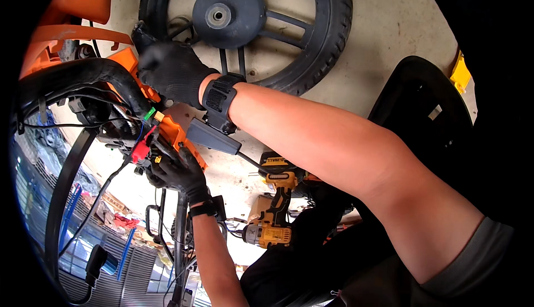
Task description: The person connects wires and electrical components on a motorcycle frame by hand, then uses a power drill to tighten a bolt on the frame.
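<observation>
My right hand (pixel 172 73), in a black glove, is closed in a fist beside the orange bodywork (pixel 130 65) of a vehicle. A dark piece (pixel 143 34) juts out above the fist; what the fingers wrap round is hidden. Lower down, my gloved left hand (pixel 179 170) reaches in among black wires under the frame, its fingers bent against parts I cannot make out. Just beyond those fingers sit a red connector (pixel 141 150) and an orange panel (pixel 175 131). A thick black tube (pixel 94 70) with cables curves past a green-and-cream connector (pixel 153 114).
A black spoked wheel (pixel 328 28) lies on the pale floor at the top. A yellow-and-black cordless impact driver (pixel 278 207) is by my legs. Near my right wrist is a grey tapered piece (pixel 214 137) with a black cord. A black curved panel (pixel 417 106) stands at right.
</observation>
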The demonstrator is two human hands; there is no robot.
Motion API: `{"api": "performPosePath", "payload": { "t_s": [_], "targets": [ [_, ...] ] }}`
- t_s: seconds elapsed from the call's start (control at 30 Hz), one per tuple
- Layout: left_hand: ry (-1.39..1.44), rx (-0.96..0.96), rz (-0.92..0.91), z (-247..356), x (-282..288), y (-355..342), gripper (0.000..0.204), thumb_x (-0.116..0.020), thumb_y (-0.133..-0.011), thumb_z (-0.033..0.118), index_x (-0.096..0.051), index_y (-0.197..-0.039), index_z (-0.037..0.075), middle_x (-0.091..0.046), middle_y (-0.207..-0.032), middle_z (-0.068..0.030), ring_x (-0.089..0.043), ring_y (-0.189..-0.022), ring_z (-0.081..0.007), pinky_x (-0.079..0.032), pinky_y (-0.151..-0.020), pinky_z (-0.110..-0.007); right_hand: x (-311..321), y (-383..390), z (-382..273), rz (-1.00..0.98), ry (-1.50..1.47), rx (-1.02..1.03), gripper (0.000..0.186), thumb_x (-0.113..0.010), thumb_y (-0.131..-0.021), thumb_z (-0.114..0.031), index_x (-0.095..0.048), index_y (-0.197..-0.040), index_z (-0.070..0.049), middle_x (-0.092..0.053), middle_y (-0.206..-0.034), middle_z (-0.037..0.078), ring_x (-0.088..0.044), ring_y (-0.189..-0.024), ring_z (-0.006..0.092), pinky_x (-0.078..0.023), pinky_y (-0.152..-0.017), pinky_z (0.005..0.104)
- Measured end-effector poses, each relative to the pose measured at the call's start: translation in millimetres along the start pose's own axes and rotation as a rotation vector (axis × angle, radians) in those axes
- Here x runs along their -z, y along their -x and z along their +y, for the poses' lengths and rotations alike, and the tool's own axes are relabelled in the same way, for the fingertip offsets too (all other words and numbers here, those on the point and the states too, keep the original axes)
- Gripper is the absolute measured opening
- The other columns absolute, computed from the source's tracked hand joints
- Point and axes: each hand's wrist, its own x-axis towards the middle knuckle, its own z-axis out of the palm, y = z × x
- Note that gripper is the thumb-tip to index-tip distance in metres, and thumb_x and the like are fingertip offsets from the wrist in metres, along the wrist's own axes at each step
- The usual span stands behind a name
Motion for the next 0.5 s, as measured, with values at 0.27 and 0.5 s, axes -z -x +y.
{"api": "performPosePath", "payload": {
  "t_s": [0.27,0.5],
  "targets": [
    [0.02,0.035,-0.048,1.0,1.4,-0.4,0.058,-0.068,-0.085,0.048,-0.055,-0.116,0.0,-0.048,-0.122,-0.0209,-0.034,-0.123,-0.0435,-0.03,-0.097,-0.062,-1.7,2.7,-1.8,-0.035,-0.114,-0.113,0.017,-0.072,-0.08,-0.013,-0.069,-0.093,-0.002,-0.07,-0.089,0.013,-0.067,-0.081,0.0215,-0.052,-0.075,0.0327],
    [0.031,0.033,-0.024,2.9,1.3,-0.4,0.057,-0.068,-0.085,0.049,-0.056,-0.114,0.002,-0.048,-0.121,-0.0214,-0.032,-0.124,-0.045,-0.031,-0.096,-0.063,-2.3,4.8,-6.3,0.001,-0.043,-0.07,0.016,-0.07,-0.081,-0.011,-0.069,-0.094,-0.003,-0.071,-0.09,0.014,-0.068,-0.082,0.0253,-0.053,-0.077,0.0342]
  ]
}}
